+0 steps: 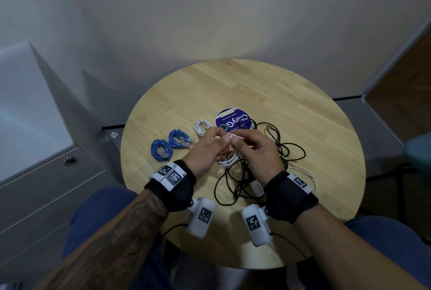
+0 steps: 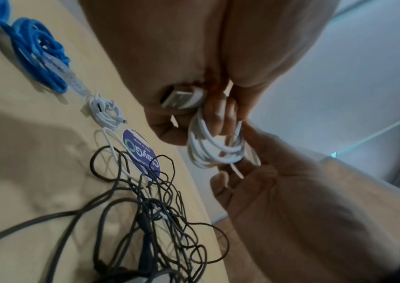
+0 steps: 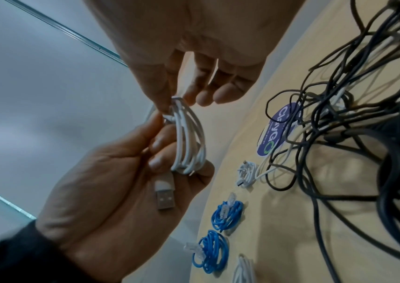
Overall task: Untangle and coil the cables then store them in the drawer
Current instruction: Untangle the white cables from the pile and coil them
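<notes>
The white USB cable [image 3: 189, 137] is held up over the middle of the round wooden table [image 1: 303, 103], already wound into a small bundle of several loops, its flat metal plug [image 3: 164, 193] lying free against the palm of the left hand [image 1: 205, 150]. That hand's fingers are curled round the lower part of the loops. The right hand [image 1: 254, 154] pinches the top of the bundle between thumb and forefinger, its other fingers hanging loosely spread.

The step in hand looks like finishing this coil. To do it well, the left hand should keep the loops flat and the same size while the right wraps the loose tail round their waist and tucks the end through, snug but not so tight that it kinks the cable near the plug.

The cable is thin, smooth and springy-looking; it will likely spring open if let go before it is tucked.

To the left on the table lie two blue cable coils [image 1: 170, 145] with clear plugs, and beyond them a small white coil [image 1: 201, 126]. To the right and near sprawls a black tangle [image 1: 268, 161] with a white strand through it, partly over a round purple sticker [image 1: 233, 119]. A grey drawer unit [image 1: 46, 184] stands far left of the table, its drawers appearing closed
</notes>
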`<state>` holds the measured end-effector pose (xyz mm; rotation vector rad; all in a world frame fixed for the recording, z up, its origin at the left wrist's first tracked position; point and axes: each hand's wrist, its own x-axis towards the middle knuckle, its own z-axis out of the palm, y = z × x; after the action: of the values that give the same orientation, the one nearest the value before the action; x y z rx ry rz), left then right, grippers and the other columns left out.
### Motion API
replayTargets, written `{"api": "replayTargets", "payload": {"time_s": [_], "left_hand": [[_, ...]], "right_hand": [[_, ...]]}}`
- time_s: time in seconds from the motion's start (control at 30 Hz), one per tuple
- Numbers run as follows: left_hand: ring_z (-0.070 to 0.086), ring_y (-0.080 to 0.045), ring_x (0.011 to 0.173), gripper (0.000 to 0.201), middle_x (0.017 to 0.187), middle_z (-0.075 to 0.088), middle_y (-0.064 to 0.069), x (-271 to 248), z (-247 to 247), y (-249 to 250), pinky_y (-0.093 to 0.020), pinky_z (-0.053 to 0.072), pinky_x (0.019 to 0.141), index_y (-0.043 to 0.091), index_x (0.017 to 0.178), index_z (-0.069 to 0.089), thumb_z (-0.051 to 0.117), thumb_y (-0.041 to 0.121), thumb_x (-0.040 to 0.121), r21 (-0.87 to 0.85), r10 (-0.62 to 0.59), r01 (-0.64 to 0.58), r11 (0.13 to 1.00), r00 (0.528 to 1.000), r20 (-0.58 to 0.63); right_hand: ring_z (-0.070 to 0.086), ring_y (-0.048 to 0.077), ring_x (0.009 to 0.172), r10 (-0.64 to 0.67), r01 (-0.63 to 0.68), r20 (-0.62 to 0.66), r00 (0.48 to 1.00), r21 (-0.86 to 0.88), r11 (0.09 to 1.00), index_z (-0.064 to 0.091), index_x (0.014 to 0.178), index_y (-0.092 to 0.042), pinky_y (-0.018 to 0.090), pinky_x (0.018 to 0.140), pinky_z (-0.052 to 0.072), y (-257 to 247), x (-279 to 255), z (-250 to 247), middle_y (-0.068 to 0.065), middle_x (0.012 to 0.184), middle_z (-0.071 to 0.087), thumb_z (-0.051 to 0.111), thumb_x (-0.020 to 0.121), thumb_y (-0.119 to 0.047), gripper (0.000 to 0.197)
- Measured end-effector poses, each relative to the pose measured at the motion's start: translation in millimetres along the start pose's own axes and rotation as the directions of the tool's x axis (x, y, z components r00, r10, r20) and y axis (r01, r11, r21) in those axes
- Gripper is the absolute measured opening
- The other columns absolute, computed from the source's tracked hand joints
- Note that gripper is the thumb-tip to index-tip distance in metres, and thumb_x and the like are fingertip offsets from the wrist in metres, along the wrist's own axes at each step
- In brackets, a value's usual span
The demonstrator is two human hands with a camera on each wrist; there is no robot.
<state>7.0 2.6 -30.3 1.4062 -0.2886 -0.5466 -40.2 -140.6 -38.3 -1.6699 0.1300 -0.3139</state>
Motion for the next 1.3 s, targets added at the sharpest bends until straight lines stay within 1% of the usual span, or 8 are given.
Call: {"api": "replayTargets", "payload": {"time_s": [0.13,0.33,0.53,0.7,0.93,1.07,1.2,1.3], "left_hand": [[0.035,-0.003,0.049,0.006,0.055,0.043,0.01,-2,1,0,-0.016,0.032,0.049,0.009,0.097,0.039,0.039,0.009,0.103,0.078,0.038,-0.037,0.996,0.999,-0.017],[0.051,0.006,0.052,0.021,0.055,0.059,0.017,-6,3,12,-0.009,0.039,0.054,-0.007,0.118,0.047,0.044,0.004,0.1,0.16,0.047,-0.06,0.985,0.996,0.08],[0.051,0.007,0.054,0.017,0.06,0.06,0.018,-7,0,9,-0.011,0.038,0.054,-0.002,0.109,0.056,0.053,0.011,0.098,0.284,0.056,-0.062,0.957,0.998,0.028],[0.062,-0.016,0.085,0.029,0.099,0.068,-0.014,-4,-4,6,-0.043,0.052,0.077,0.012,0.112,0.057,0.063,0.02,0.085,0.365,0.043,-0.057,0.929,0.998,0.047],[0.058,-0.006,0.07,0.011,0.081,0.067,0.003,-2,-6,2,-0.025,0.045,0.066,0.008,0.101,0.065,0.059,0.012,0.094,0.39,0.104,-0.086,0.917,0.994,-0.025],[0.044,0.004,0.051,0.023,0.054,0.054,0.019,-5,-4,6,-0.02,0.036,0.055,0.024,0.077,0.059,0.052,0.018,0.099,0.426,0.147,-0.133,0.895,0.989,0.0],[0.05,0.007,0.056,0.012,0.062,0.059,0.019,-6,-2,4,-0.011,0.039,0.057,0.01,0.087,0.059,0.054,0.012,0.098,0.389,0.133,-0.131,0.912,0.991,0.022],[0.049,-0.008,0.059,0.013,0.068,0.056,0.004,-3,1,2,-0.017,0.041,0.056,0.001,0.102,0.052,0.051,0.014,0.099,0.248,0.042,-0.044,0.968,0.999,0.01]], "right_hand": [[0.067,0.016,0.089,-0.003,0.002,0.022,1.0,0.037,0.999,0.077,0.095,-0.023,0.019,0.079,0.05,-8,-1,-3,0.001,0.096,0.073,0.072,0.088,-0.01,0.016],[0.066,0.013,0.076,0.227,-0.292,0.235,0.945,0.294,0.91,0.07,0.091,-0.011,0.023,0.069,0.051,-15,11,-11,0.003,0.086,0.073,0.059,0.093,0.001,0.016],[0.063,0.006,0.072,0.104,-0.147,0.308,0.946,0.122,0.982,0.066,0.093,-0.006,0.018,0.07,0.051,-20,8,-19,-0.006,0.077,0.069,0.063,0.09,0.005,0.012],[0.062,0.007,0.07,0.077,-0.092,0.184,0.98,0.074,0.993,0.069,0.091,-0.012,0.018,0.066,0.049,-16,10,-13,0.0,0.08,0.067,0.065,0.09,0.003,0.015],[0.061,0.017,0.086,-0.142,0.145,0.062,0.988,-0.048,0.988,0.077,0.105,-0.013,0.034,0.078,0.053,-6,9,-8,0.004,0.098,0.062,0.075,0.085,-0.004,0.022],[0.065,0.013,0.086,0.111,-0.115,0.058,0.992,0.066,0.991,0.072,0.115,-0.012,0.028,0.076,0.054,-6,8,-8,0.003,0.101,0.07,0.07,0.092,-0.014,0.024],[0.059,0.015,0.08,0.37,-0.439,0.273,0.888,0.269,0.857,0.073,0.113,-0.007,0.022,0.061,0.045,-7,7,-10,0.011,0.103,0.07,0.066,0.093,-0.019,0.024],[0.066,0.006,0.08,0.271,-0.283,0.091,0.958,0.164,0.945,0.075,0.105,-0.01,0.015,0.067,0.047,-10,12,-16,-0.003,0.094,0.075,0.066,0.093,-0.017,0.016]]}}
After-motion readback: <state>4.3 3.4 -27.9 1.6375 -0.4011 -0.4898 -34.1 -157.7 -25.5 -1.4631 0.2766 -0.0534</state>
